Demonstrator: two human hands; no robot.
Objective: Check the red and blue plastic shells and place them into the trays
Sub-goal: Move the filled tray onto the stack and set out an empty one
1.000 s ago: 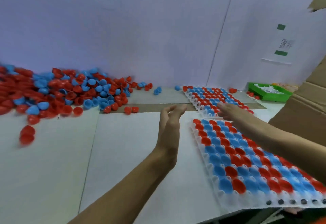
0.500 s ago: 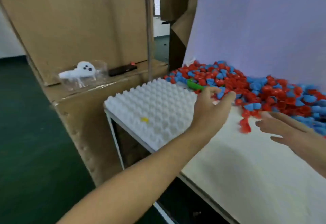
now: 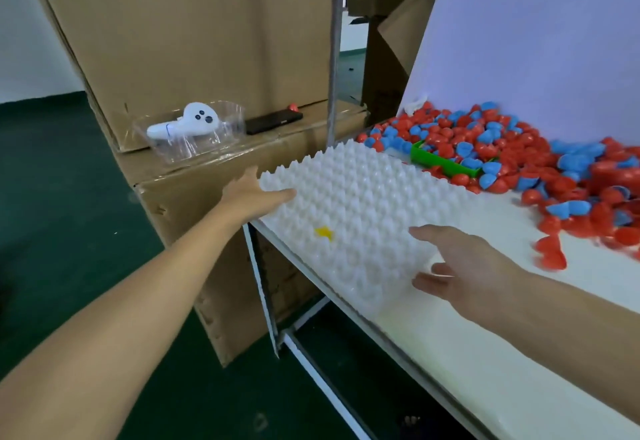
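Observation:
A stack of white dimpled trays (image 3: 363, 204) with no shells in it lies at the left end of the white table (image 3: 485, 353). A small yellow scrap (image 3: 324, 232) sits on it. My left hand (image 3: 252, 193) holds the tray's far left edge, thumb lying on top and fingers down the side. My right hand (image 3: 460, 266) is at the tray's near right corner, fingers spread over the top, holding nothing. A big loose pile of red and blue shells (image 3: 519, 148) covers the table behind and to the right of the tray.
A green bin (image 3: 440, 162) is half buried in the shells behind the tray. Left of the table stands a cardboard box (image 3: 194, 197) with a clear packet (image 3: 194, 124) and a black item (image 3: 273, 120) on it. A metal pole (image 3: 334, 58) rises behind the tray.
The view swung from the filled trays on the right to the table's left end. My left hand moved from the tray's right side to its left edge; my right hand came onto the near corner.

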